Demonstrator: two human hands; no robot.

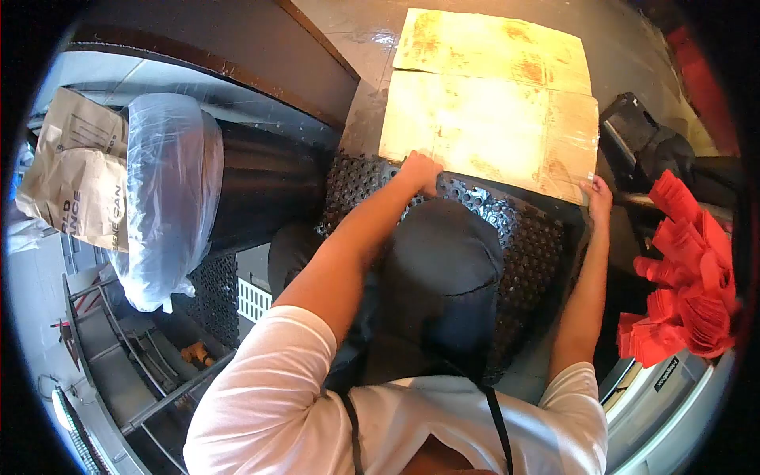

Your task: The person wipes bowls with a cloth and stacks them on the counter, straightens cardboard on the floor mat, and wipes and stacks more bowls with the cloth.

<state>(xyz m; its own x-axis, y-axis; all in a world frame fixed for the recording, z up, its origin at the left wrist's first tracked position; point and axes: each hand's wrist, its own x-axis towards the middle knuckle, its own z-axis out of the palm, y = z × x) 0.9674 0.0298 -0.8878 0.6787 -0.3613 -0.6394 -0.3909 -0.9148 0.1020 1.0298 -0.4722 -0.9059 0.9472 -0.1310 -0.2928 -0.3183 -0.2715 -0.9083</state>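
A large flattened cardboard sheet [475,119], creased and stained, lies low in front of me. My left hand [421,172] is closed at its near edge, left of the middle, beside the black perforated mat [356,186]; the fingertips are partly hidden. My right hand [597,198] pinches the sheet's near right corner between thumb and fingers. The mat shows below the near edge of the cardboard and around my knees.
On the left stands a black bin [269,174] with a clear plastic liner and a brown paper bag [87,166]. Red folded cloths or papers [689,277] are at the right. A black object [649,138] lies beyond my right hand. A metal rack [119,364] is lower left.
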